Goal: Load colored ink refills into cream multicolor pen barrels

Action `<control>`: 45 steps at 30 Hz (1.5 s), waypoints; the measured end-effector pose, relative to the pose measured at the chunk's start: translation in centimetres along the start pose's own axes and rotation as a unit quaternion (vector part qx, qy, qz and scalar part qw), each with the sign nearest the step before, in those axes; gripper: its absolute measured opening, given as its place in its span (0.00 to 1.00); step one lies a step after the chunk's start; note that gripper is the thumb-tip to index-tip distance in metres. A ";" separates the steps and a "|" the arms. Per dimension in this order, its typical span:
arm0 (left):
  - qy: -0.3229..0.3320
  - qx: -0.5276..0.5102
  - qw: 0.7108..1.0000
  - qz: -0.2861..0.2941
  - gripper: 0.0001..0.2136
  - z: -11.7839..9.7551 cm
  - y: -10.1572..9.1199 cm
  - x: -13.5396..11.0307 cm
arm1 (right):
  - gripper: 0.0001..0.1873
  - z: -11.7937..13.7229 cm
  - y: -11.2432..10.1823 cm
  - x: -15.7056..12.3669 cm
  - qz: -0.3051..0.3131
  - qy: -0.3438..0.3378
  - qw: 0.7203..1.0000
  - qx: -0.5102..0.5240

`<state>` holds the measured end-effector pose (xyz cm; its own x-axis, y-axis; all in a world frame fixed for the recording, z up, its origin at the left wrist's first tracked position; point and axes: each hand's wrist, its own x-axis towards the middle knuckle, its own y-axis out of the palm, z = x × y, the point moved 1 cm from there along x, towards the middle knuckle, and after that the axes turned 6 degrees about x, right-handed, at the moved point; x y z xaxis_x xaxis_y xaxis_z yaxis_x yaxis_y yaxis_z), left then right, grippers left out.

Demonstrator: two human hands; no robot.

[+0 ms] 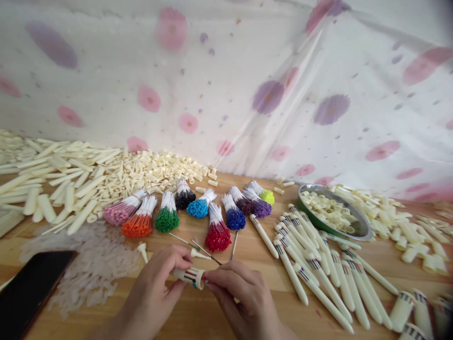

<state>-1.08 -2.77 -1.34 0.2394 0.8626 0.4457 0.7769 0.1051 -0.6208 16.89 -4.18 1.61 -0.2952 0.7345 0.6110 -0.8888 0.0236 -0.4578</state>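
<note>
My left hand [155, 288] is closed around a cream pen barrel [189, 276] with coloured stripes at its open end. My right hand [240, 295] pinches at that open end, fingers pressed together on something small that I cannot make out. Both hands are low at the front of the wooden table [198, 316]. Just beyond them lie loose thin refills [193, 246] and a small cream tip [142, 250]. Farther back sit bundles of coloured refills: pink [118, 212], orange [138, 224], green [167, 217], black [184, 196], blue [200, 207], red [217, 233] and purple [260, 205].
Assembled cream pens [318, 269] lie in a row at the right. A metal bowl [361, 229] holds small cream parts. Piles of cream barrels [60, 184] and small caps [155, 170] fill the left back. A black phone [30, 288] lies front left beside clear small bits [95, 264]. A flowered cloth [226, 85] hangs behind.
</note>
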 end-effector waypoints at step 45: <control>0.107 0.232 0.964 -0.070 0.02 0.9 -0.4 0.8 | 0.18 -9.2 -4.7 2.7 -0.035 0.368 0.922 -0.119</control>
<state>-1.73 -1.65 -1.27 0.3041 0.7075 0.6380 0.4773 0.4664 -0.7448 23.51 3.90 -0.49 0.1551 0.9846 0.0810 -0.7681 0.1717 -0.6169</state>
